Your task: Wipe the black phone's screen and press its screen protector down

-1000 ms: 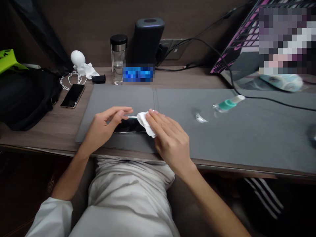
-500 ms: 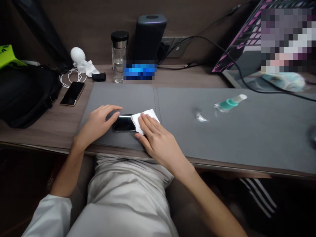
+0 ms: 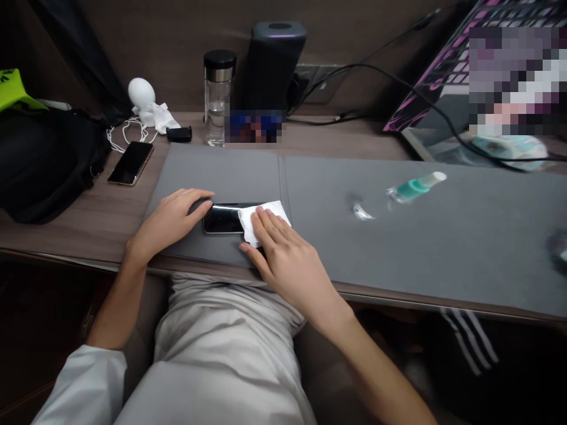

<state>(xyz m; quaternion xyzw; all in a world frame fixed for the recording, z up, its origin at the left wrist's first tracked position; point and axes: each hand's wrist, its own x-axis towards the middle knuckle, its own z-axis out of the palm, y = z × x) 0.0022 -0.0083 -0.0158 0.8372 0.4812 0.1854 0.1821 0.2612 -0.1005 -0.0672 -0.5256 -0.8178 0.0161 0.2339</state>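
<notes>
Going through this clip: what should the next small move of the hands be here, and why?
Probably slide the right hand, pressing the white folded cloth, leftward along the black glossy smartphone. The cloth covers only the phone's right part, its dark glass lies bare toward the left, and the left hand sits at the left end, seemingly steadying the phone on the grey desk mat.
</notes>
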